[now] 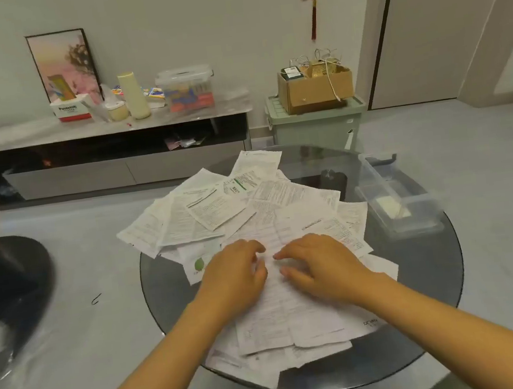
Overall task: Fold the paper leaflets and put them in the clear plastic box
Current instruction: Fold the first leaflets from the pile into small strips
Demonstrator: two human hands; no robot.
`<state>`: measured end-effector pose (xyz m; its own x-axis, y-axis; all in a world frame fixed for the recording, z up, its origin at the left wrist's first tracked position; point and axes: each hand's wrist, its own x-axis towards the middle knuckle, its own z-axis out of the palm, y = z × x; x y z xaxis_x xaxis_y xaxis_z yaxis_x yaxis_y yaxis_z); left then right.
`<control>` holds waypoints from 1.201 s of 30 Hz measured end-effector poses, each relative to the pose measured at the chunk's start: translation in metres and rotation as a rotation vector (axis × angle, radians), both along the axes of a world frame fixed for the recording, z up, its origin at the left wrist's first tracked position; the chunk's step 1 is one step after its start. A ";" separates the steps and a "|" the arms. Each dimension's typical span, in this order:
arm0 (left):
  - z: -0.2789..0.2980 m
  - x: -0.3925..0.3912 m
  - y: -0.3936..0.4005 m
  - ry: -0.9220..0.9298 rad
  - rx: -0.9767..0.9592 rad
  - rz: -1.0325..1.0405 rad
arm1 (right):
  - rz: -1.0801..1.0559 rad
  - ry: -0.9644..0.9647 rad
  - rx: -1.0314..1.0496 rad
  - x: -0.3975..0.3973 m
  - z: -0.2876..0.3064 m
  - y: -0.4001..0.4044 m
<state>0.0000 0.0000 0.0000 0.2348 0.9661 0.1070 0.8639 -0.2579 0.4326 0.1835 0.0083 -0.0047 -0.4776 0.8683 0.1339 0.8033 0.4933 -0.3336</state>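
Two bare forearms enter from the lower corners of the frame, their elbows cut off by the bottom edge. The left hand (236, 274) and right hand (318, 264) rest side by side, palms down, on a long printed sheet (282, 314) at centre, fingers loosely bent and close together; whether any fingertip pinches the paper cannot be told, as the hands hide their own undersides. The sheet tops a loose heap of paper leaflets (217, 205) spread across a round dark glass table (421, 287), their print too small to read. At right of centre, on the table's far edge, sits the clear plastic box (394, 200), its contents blurred. Beyond, in the upper left, a low cabinet (111, 125) carries blurred clutter; a cardboard box (316, 90) sits on a green bin (314, 125).
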 end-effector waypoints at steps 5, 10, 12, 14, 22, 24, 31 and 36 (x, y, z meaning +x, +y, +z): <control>-0.010 -0.012 -0.015 0.086 -0.161 -0.169 | 0.150 -0.116 -0.233 0.008 -0.005 -0.008; 0.000 -0.025 -0.022 0.109 -0.339 -0.331 | 0.227 -0.141 -0.449 0.015 -0.001 -0.012; -0.001 -0.027 -0.027 0.175 -0.405 -0.355 | 0.236 -0.159 -0.468 0.018 -0.005 -0.017; -0.001 -0.027 -0.031 0.222 -0.451 -0.370 | 0.235 -0.157 -0.434 0.020 -0.007 -0.022; -0.001 -0.032 -0.036 0.175 -0.473 -0.416 | 0.197 0.074 -0.295 0.027 -0.002 -0.026; 0.001 -0.032 -0.037 0.139 -0.465 -0.415 | 0.164 0.159 -0.311 0.027 0.002 -0.027; 0.008 -0.030 -0.022 -0.298 -0.265 -0.042 | -0.125 0.479 -0.289 0.019 0.010 -0.014; -0.003 -0.023 -0.001 -0.568 -0.152 0.264 | -0.235 0.627 -0.517 0.013 0.004 0.006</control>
